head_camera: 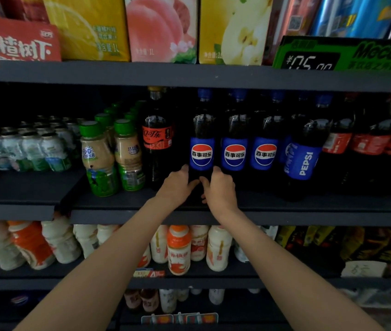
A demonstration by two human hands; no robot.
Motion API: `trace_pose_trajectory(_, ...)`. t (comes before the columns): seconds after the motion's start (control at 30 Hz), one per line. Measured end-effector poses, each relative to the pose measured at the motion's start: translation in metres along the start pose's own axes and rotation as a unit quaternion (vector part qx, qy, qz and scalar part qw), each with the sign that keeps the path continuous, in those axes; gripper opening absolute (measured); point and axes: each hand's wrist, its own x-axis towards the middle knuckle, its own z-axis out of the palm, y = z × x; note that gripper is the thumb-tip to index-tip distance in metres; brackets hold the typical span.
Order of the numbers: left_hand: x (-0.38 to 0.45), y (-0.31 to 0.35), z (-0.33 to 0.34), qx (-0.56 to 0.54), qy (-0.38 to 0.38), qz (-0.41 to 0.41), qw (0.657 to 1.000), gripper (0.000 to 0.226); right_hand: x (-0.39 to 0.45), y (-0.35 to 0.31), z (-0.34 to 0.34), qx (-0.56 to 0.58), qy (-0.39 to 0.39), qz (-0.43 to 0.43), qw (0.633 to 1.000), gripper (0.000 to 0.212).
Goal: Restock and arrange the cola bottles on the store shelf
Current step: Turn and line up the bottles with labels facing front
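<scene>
Between both hands [176,185] [219,189], cola bottle [201,151].

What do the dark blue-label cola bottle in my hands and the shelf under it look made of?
Dark cola bottle with blue label: apparently clear glossy plastic, with highlights on its shoulder. Dark grey shelf: matte, flat-edged board, perhaps painted metal or wood; cannot tell.

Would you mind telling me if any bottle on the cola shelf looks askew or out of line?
Yes: the rightmost Pepsi bottle leans left, its label turned sideways to read PEPSI, unlike the three round-logo fronts beside it. The leftmost of those is held low by both hands.
</scene>
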Motion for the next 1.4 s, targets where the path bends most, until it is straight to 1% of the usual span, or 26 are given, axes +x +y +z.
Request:
trace_pose_trajectory(0.1,0.001,0.001,0.000,-0.006,-0.004,0.000,1.000,0.043,0.000,-0.003,-0.002,-0.026,-0.003,0.000,1.000,0.023)
trace_pose_trajectory(0.2,-0.001,0.003,0.001,-0.005,0.001,-0.008,1.000,0.044,0.000,-0.004,-0.010,-0.086,-0.015,-0.008,0.996,0.029)
trace_pose_trajectory(0.3,-0.005,0.008,0.002,0.025,0.020,-0.033,0.999,0.042,0.002,-0.007,-0.020,-0.141,-0.027,-0.015,0.990,0.034)
trace_pose_trajectory(0.4,-0.015,0.018,0.002,0.049,0.082,-0.058,0.994,0.038,0.002,-0.009,-0.024,-0.140,-0.040,-0.013,0.989,0.034)
trace_pose_trajectory(0.47,-0.026,0.025,0.001,0.044,0.156,-0.029,0.986,0.035,-0.002,-0.008,-0.028,-0.108,-0.033,-0.010,0.994,0.034)
trace_pose_trajectory(0.53,-0.035,0.034,0.000,0.036,0.223,0.046,0.973,0.030,-0.005,-0.001,-0.040,-0.069,0.011,-0.019,0.997,0.036)
trace_pose_trajectory(0.57,-0.037,0.041,0.000,0.031,0.234,0.084,0.968,0.028,-0.007,0.005,-0.050,-0.057,0.051,-0.026,0.997,0.036)
trace_pose_trajectory(0.63,-0.037,0.059,0.003,0.019,0.227,0.143,0.963,0.026,-0.005,0.020,-0.075,-0.019,0.141,-0.038,0.989,0.030)
trace_pose_trajectory(0.7,-0.032,0.082,0.015,-0.004,0.206,0.169,0.964,0.026,-0.001,0.039,-0.101,0.022,0.214,-0.042,0.976,0.022)
trace_pose_trajectory(0.73,-0.027,0.094,0.023,-0.022,0.195,0.171,0.966,0.027,0.001,0.049,-0.113,0.033,0.237,-0.042,0.970,0.019)
trace_pose_trajectory(0.8,-0.017,0.121,0.042,-0.066,0.170,0.149,0.972,0.029,0.003,0.069,-0.135,0.043,0.248,-0.045,0.967,0.014)
trace_pose_trajectory(0.87,-0.008,0.146,0.064,-0.091,0.125,0.118,0.981,0.035,0.003,0.087,-0.155,0.047,0.242,-0.054,0.968,0.015)
trace_pose_trajectory(0.97,0.002,0.171,0.094,-0.090,0.063,0.092,0.990,0.052,0.008,0.109,-0.176,0.054,0.220,-0.069,0.971,0.023)
trace_pose_trajectory(1.03,0.007,0.180,0.109,-0.088,0.058,0.060,0.993,0.059,0.013,0.122,-0.180,0.055,0.168,-0.070,0.982,0.027)
trace_pose_trajectory(1.1,0.009,0.183,0.119,-0.062,0.063,0.029,0.996,0.066,0.015,0.135,-0.178,0.029,0.093,-0.052,0.994,0.030)
trace_pose_trajectory(1.17,0.008,0.185,0.126,-0.035,0.070,0.024,0.997,0.072,0.016,0.143,-0.177,0.012,0.019,-0.034,0.999,0.032)
trace_pose_trajectory(1.23,0.007,0.187,0.127,-0.026,0.073,0.019,0.997,0.072,0.019,0.148,-0.178,0.043,-0.033,-0.025,0.998,0.034)
trace_pose_trajectory(1.3,0.009,0.185,0.122,-0.016,0.067,0.014,0.998,0.071,0.022,0.148,-0.179,0.066,-0.062,-0.028,0.995,0.038)
trace_pose_trajectory(1.4,0.015,0.176,0.107,-0.035,0.023,0.032,0.999,0.066,0.021,0.147,-0.176,0.041,-0.072,-0.033,0.996,0.045)
